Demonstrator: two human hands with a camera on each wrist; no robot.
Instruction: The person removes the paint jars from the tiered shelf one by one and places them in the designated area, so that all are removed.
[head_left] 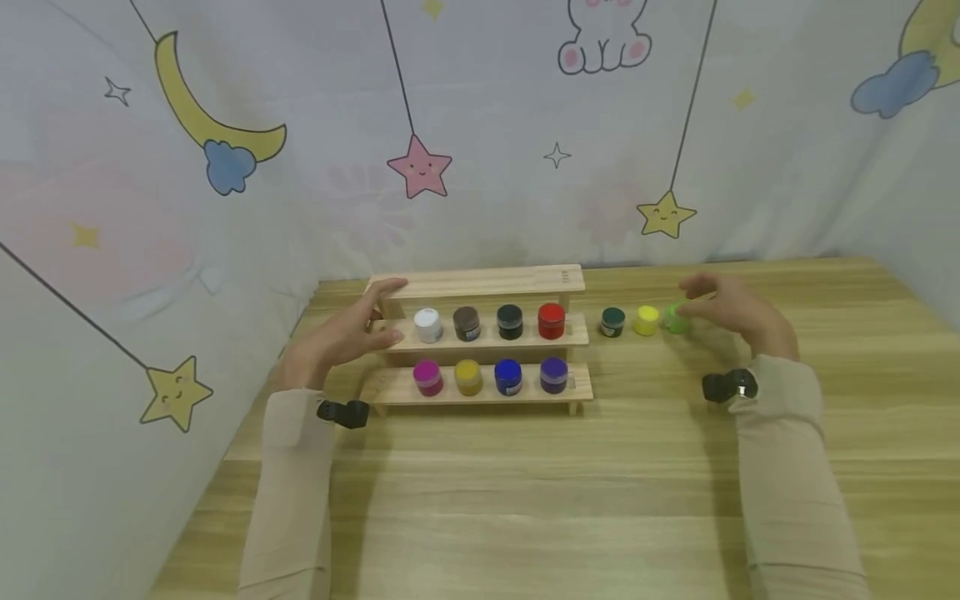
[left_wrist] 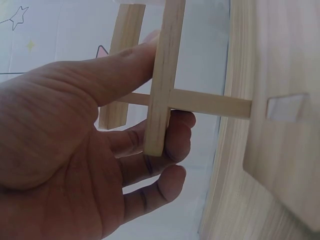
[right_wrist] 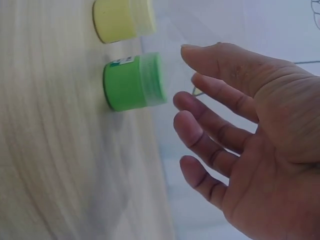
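Observation:
A three-tier wooden rack (head_left: 480,396) stands on the table, with small paint jars on its lower two tiers. My left hand (head_left: 337,337) holds the rack at its left end. In the left wrist view, the thumb lies along a wooden piece (left_wrist: 165,80) of the rack, and the fingers bend round from the other side. Over on the right, my right hand (head_left: 738,312) hovers beside a light green paint jar (head_left: 677,319), fingers loosely bent. The right wrist view shows a gap between those fingertips and the green jar (right_wrist: 132,82).
Left of the green jar stand a yellow jar (head_left: 647,321) and a dark green jar (head_left: 612,322). White, brown, black and red (head_left: 551,321) jars sit on the middle tier; magenta, ochre, blue and purple (head_left: 553,376) below. A patterned curtain (head_left: 495,225) hangs behind the table.

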